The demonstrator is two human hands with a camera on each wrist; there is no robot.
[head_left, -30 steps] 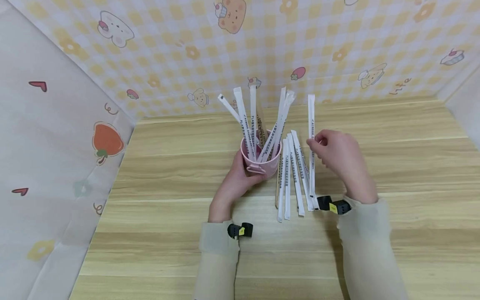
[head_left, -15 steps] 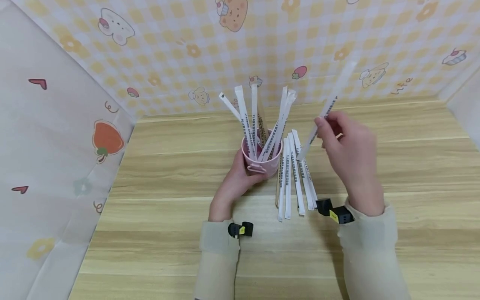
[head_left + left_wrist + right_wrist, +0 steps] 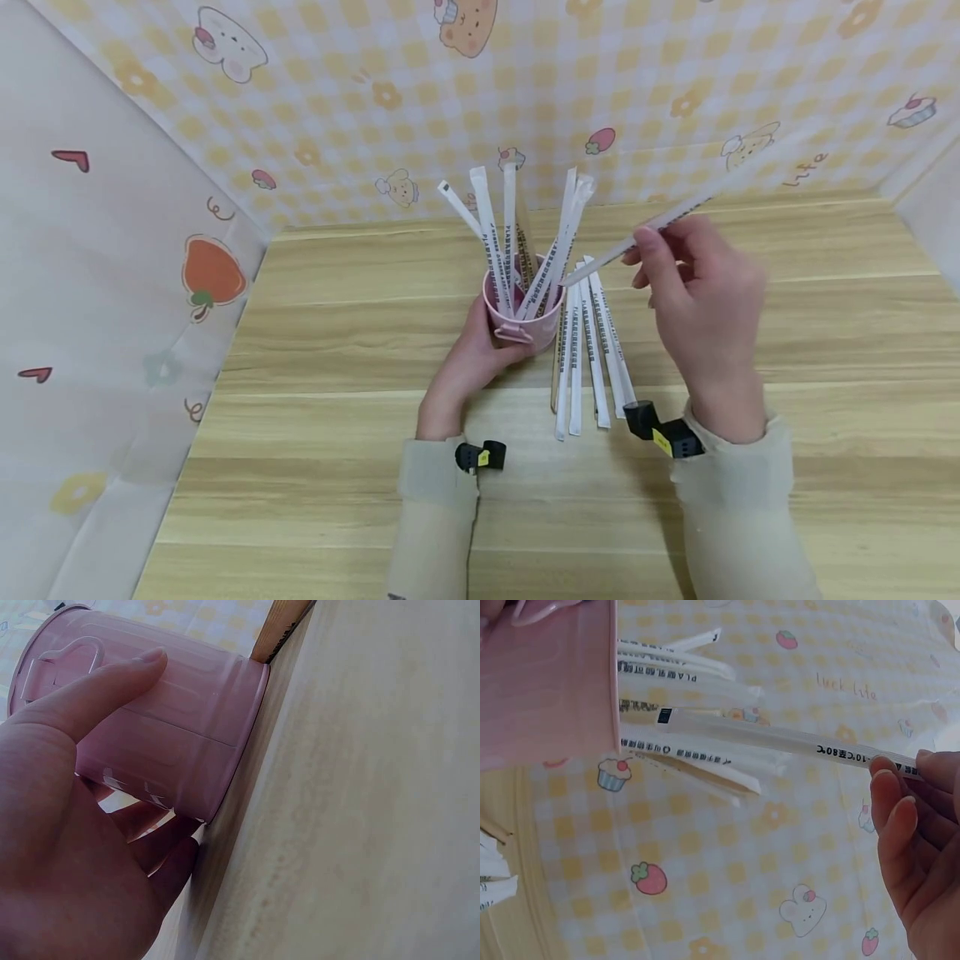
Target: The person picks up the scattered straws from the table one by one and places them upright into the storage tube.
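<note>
A small pink bucket [image 3: 542, 335] stands on the table with several paper-wrapped straws [image 3: 489, 237] leaning out of its top. My left hand [image 3: 467, 367] holds the bucket from its left side; in the left wrist view the thumb [image 3: 112, 686] lies along its wall and the fingers wrap underneath. Between thumb and fingertips, my right hand [image 3: 708, 304] pinches a single wrapped straw [image 3: 607, 257], slanted, its lower end right by the bucket's right rim. In the right wrist view this straw [image 3: 765, 735] overlaps those in the bucket.
Several more wrapped straws [image 3: 592, 350] lie side by side on the wooden table [image 3: 322, 350], just right of the bucket. Behind the table rises a yellow checked backdrop [image 3: 337, 100], and a white sheet [image 3: 112, 275] hangs at the left.
My right hand has lifted one straw from the right end of the row, tilted it, and brought its lower end left to the bucket's rim. The left hand keeps its hold.
</note>
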